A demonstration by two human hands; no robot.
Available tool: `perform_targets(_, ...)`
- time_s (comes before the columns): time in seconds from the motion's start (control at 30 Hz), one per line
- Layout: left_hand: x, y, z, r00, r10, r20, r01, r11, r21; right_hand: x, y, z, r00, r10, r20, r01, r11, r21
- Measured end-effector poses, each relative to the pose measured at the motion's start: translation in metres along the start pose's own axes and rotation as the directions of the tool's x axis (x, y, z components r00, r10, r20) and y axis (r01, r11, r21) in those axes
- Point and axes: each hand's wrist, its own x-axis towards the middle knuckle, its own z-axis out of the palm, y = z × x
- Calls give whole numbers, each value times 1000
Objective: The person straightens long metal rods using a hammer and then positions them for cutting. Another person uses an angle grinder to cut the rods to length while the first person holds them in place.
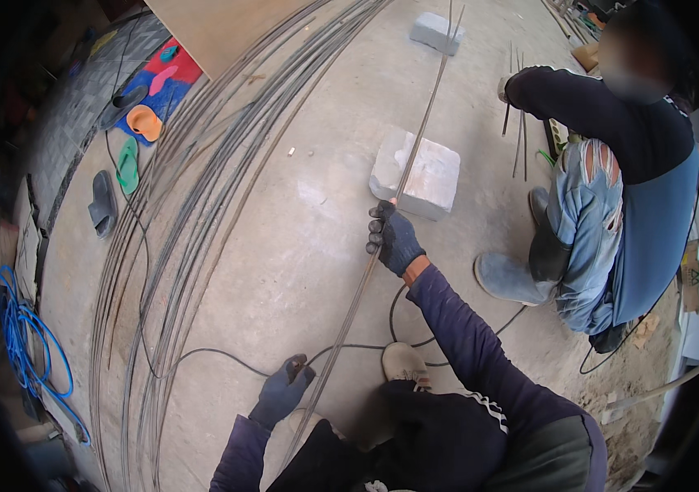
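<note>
My right hand (397, 241), in a dark glove, is wrapped round a pair of thin steel rods (348, 324). The rods run from beside my legs up across a pale concrete block (440, 176) and on over a smaller block (427, 34) farther off. Left of the rods and apart from them is my gloved left hand (280, 397). Its fingers are curled together; whatever they may pinch is too small to make out. A black cable (222, 353) passes along the floor close to that hand.
A long bundle of steel rods (202, 172) curves over the concrete floor on the left. Beyond it lie slippers (103, 205) and a coiled blue hose (25, 336). At the right a co-worker (591, 221) crouches near several short upright rods (522, 131). A wooden board (222, 29) stands at the top.
</note>
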Motion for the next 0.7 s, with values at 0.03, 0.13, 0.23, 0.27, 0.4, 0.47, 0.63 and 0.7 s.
perform_targets(0.03, -11, -20, 13, 994, -94, 57, 99, 990, -102, 6, -2, -6, 1000, 12, -17, -12, 1000, 16)
perform_targets(0.13, -33, -55, 62, 981, -188, -49, 179, 974, -136, 21, 0, -22, 999, 32, -24, -30, 995, 99)
perform_targets(0.23, -31, -65, 82, 949, -303, -91, 276, 932, -235, 24, 7, -26, 1000, 22, -5, -21, 984, 178)
perform_targets(0.27, -29, -65, 84, 961, -236, -144, 200, 953, -230, 23, 10, -24, 1000, 15, -19, -12, 989, 147)
perform_targets(0.4, -22, -69, 75, 988, -150, -18, 137, 938, -317, 2, 28, -18, 999, -14, -45, 19, 994, 110)
perform_targets(0.47, -25, -73, 70, 994, -111, 8, 105, 908, -407, -5, 35, -22, 999, 40, -13, -39, 996, 76)
perform_targets(0.63, -31, -78, 65, 993, -99, 66, 119, 850, -513, -1, 37, -32, 985, 78, 154, -104, 980, 167)
perform_targets(0.7, -31, -77, 68, 991, -113, 75, 135, 844, -519, -1, 36, -32, 987, 70, 146, -93, 983, 158)
